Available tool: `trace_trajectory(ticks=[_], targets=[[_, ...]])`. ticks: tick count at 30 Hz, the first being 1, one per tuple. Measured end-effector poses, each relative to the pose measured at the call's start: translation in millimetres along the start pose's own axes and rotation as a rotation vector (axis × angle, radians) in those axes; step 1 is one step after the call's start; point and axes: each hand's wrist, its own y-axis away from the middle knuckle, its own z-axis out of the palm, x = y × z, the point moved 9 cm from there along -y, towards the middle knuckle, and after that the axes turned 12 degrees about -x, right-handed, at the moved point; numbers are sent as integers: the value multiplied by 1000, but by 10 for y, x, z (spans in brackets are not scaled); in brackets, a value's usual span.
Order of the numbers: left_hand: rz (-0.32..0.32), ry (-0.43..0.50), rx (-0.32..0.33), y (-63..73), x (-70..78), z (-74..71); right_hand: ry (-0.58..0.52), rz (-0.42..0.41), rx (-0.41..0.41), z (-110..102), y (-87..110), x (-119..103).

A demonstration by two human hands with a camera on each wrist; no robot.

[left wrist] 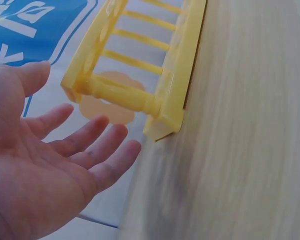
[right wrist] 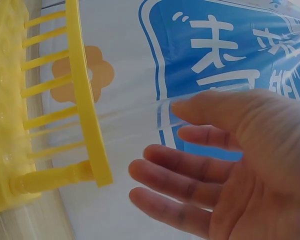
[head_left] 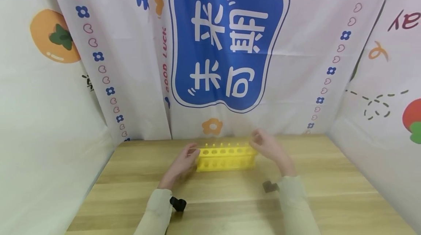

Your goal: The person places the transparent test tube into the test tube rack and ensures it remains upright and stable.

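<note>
A yellow test tube rack (head_left: pixel 226 158) stands on the wooden table close to the back curtain, a row of round holes along its top and pegs behind. My left hand (head_left: pixel 185 160) is beside its left end, fingers spread and loosely bent. In the left wrist view, the left palm (left wrist: pixel 45 165) faces the rack's end post (left wrist: pixel 117 94) with nothing in it. Blurred in the head view, my right hand (head_left: pixel 268 147) hovers by the rack's right end. The right wrist view shows the right hand's (right wrist: pixel 230 160) fingers loosely bent, apart from the rack (right wrist: pixel 85 95). Faint pale streaks cross there; their nature is unclear.
A white curtain with a blue printed panel (head_left: pixel 204 98) hangs right behind the rack. White printed sheets wall in the left (head_left: pixel 49 118) and right sides (head_left: pixel 368 147). The wooden table (head_left: pixel 223 202) extends towards me between both forearms.
</note>
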Motion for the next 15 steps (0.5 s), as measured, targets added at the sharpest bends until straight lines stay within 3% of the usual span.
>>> trace_trajectory(ticks=[6,15], targets=[[14,-95,-26,14,118,-98,32,-7,-72,46,32,-10],[-32,-326,-134,-105,553,-400,187,-50,-169,-4,-25,116]])
